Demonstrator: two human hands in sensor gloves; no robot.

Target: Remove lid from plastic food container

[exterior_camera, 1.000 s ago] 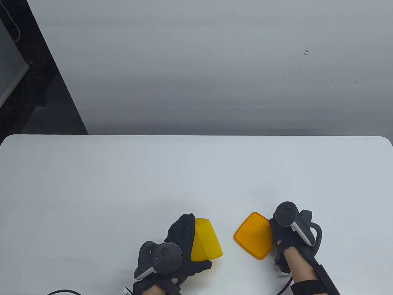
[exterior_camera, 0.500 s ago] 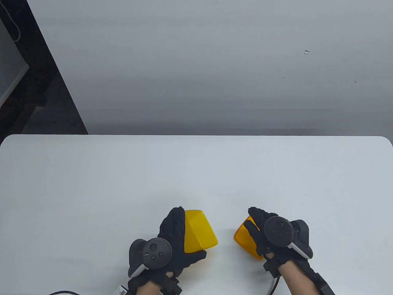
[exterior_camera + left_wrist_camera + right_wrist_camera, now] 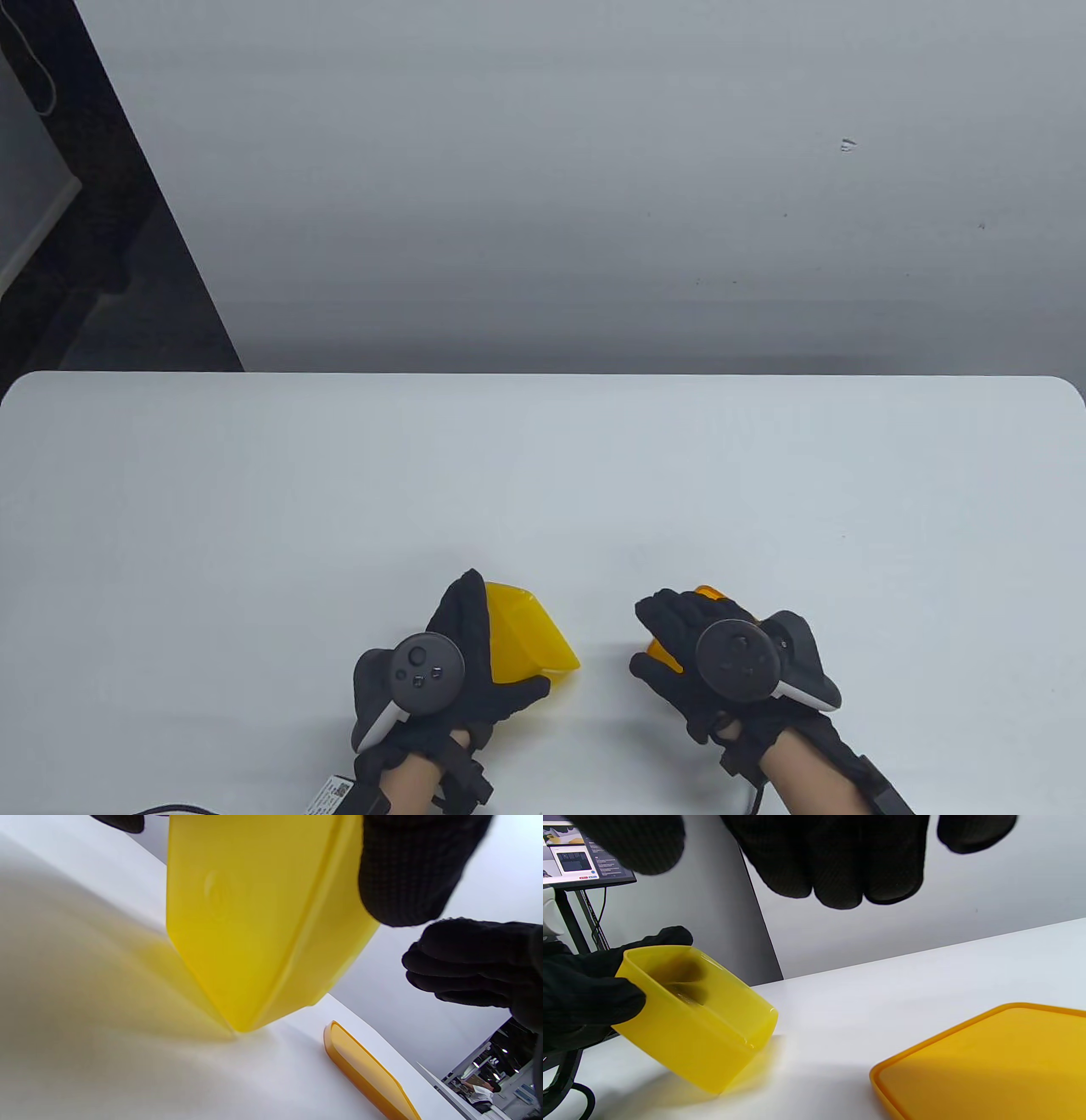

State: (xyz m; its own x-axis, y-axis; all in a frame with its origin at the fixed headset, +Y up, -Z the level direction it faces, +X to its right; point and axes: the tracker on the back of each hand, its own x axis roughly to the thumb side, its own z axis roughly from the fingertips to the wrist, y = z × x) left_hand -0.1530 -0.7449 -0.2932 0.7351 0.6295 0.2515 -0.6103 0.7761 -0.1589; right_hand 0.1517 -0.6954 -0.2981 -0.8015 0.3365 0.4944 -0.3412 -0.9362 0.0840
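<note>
Lid (image 3: pixel 988 1056) now flat on table (image 3: pixel 543 475), right of tub (image 3: pixel 526 641); right hand (image 3: pixel 704 658) released, fingers loose above; left hand (image 3: pixel 475 662) grips tilted tub. Removal done.

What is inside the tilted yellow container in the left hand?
The yellow container looks empty; only the left hand fingers gripping its far wall show through the plastic. Its lowest inner corner is not clearly visible. The orange lid lies apart on the table.

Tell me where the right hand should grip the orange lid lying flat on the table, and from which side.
Take the lid at its raised rim on the near-left corner, coming down from above with the right hand, thumb under the edge. It lies flat on the table, so only the rim offers purchase; the left hand holds the tilted container apart.
</note>
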